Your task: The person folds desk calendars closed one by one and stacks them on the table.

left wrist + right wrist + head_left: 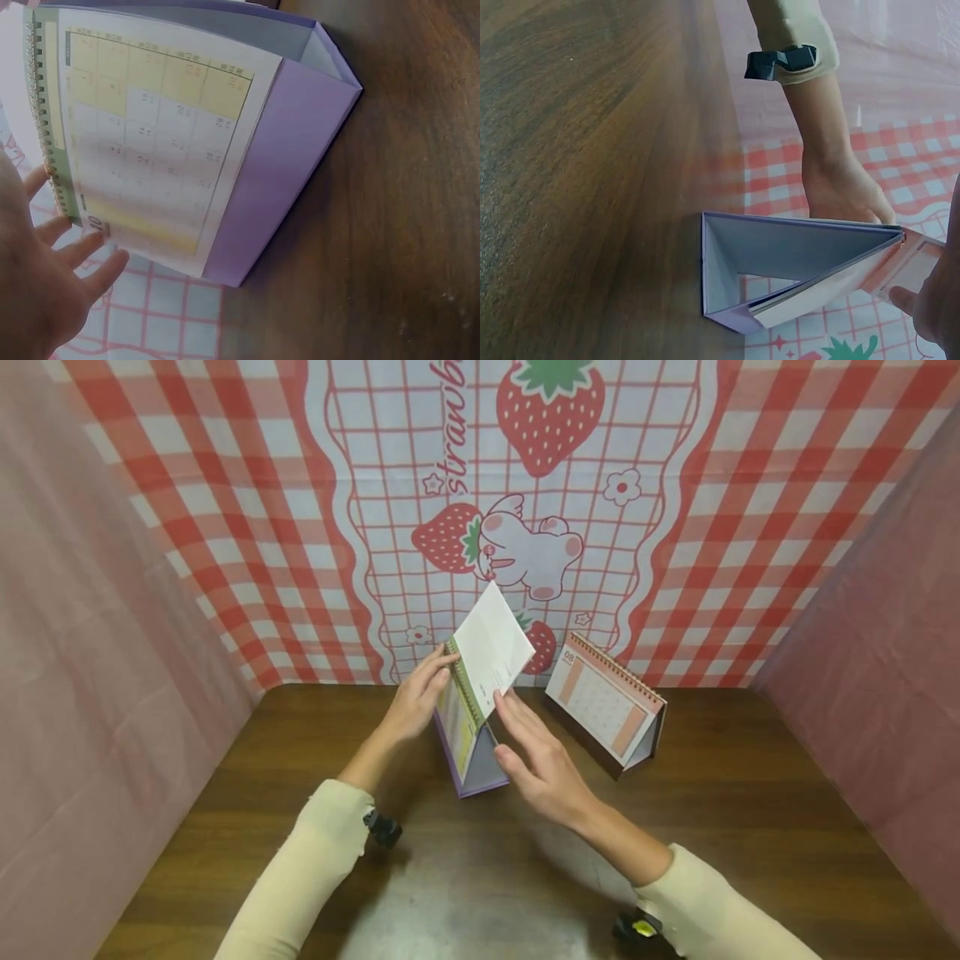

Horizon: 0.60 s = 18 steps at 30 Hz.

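A purple-based desk calendar (452,727) stands on the table, a yellow-tinted month page (150,142) on its left face. One white page (491,647) rises at a slant above its spiral binding (41,112). Along the binding, the fingers of my left hand (416,697) touch the top edge, spread and loosely bent. My right hand (547,772) is on the other side, its straight fingertips at the white page's near lower corner and its thumb held apart. In the right wrist view only part of my right hand (939,289) shows, at the right edge.
A second desk calendar (600,702), with a pink border and "08" on its page, stands to the right on the wooden table (315,827). A strawberry-print checked cloth (255,527) hangs behind, and pink cloths (97,652) hang at both sides.
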### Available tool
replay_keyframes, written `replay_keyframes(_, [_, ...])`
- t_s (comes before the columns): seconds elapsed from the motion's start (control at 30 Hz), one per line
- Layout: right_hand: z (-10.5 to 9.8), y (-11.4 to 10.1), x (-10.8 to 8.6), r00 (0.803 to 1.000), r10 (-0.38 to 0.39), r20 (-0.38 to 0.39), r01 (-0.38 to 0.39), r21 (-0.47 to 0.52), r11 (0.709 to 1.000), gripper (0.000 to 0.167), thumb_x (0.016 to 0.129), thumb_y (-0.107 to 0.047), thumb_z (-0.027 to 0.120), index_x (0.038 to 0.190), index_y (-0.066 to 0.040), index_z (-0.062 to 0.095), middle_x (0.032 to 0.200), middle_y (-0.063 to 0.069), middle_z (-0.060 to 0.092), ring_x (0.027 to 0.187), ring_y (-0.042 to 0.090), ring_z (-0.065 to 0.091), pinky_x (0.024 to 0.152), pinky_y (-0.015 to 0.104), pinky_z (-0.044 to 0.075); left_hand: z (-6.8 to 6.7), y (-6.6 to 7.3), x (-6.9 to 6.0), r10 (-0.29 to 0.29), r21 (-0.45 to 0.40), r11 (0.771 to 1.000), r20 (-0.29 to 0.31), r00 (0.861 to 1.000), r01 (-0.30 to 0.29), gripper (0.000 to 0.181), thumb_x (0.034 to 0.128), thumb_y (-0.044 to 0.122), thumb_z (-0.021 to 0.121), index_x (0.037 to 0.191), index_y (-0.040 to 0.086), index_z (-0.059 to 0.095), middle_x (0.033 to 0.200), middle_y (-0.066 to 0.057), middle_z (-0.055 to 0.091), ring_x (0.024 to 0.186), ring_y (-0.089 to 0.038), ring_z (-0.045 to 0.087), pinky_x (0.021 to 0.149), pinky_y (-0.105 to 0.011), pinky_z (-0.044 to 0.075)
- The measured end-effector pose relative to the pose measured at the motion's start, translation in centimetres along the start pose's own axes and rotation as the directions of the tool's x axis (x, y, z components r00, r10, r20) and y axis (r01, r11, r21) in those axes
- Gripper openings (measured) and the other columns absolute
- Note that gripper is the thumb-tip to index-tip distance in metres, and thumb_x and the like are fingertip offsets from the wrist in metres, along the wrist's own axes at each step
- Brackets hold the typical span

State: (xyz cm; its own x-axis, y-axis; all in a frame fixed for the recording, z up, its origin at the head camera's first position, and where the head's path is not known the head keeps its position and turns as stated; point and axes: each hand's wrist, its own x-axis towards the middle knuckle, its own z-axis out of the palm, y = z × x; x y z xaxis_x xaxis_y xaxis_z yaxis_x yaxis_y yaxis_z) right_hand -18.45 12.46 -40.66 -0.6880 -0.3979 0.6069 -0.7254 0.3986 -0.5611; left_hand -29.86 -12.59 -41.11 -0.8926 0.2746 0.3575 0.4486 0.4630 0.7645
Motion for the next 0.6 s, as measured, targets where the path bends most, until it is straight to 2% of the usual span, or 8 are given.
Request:
replay_keyframes(0.17, [0.2,0.0,0.2,1.000,-0.008,0.008,0.008,-0.004,1.000,0.062,0.116,-0.023,0.055,0.170,0.003,0.042,0.180,0.025,0.038,0.168,0.050,0.038,0.138,0.064,0.030,-0.7,0.0,0.4,0.016,-0.008,1.000,0.009,1.000,-0.016,0.056,0.1203,0.037,0.036,0.166,0.009,0.053,0.186,-0.022,0.030,0.172,-0.052,0.030,0.137,-0.080,0.025])
replay_keyframes(0.3, [0.4,0.0,0.3,1.000,-0.017,0.011,0.017,-0.007,1.000,0.062,0.116,-0.024,0.055,0.170,0.003,0.042,0.179,0.025,0.040,0.168,0.050,0.039,0.141,0.058,0.028,-1.8,0.4,1.2,0.021,-0.059,0.998,0.009,1.000,-0.021,0.060,0.1202,0.038,0.033,0.171,0.007,0.043,0.187,-0.022,0.028,0.172,-0.051,0.030,0.139,-0.074,0.028])
replay_keyframes(0.4, [0.5,-0.1,0.4,1.000,-0.026,0.015,0.026,-0.009,1.000,0.061,0.115,-0.022,0.056,0.169,0.004,0.044,0.178,0.027,0.041,0.168,0.050,0.039,0.143,0.052,0.027,-2.7,1.1,2.1,0.001,-0.128,0.992,0.004,1.000,-0.001,0.064,0.1201,0.042,0.031,0.175,0.009,0.036,0.187,-0.021,0.030,0.172,-0.048,0.033,0.140,-0.070,0.031])
replay_keyframes(0.6, [0.9,-0.4,0.6,0.999,-0.027,0.042,0.027,-0.018,0.999,0.061,0.115,-0.022,0.058,0.168,0.005,0.046,0.178,0.028,0.040,0.167,0.049,0.040,0.142,0.051,0.027,-4.1,2.5,3.9,0.007,-0.280,0.960,-0.030,1.000,-0.015,0.069,0.1198,0.041,0.024,0.179,0.006,0.021,0.188,-0.022,0.025,0.170,-0.049,0.036,0.134,-0.075,0.037])
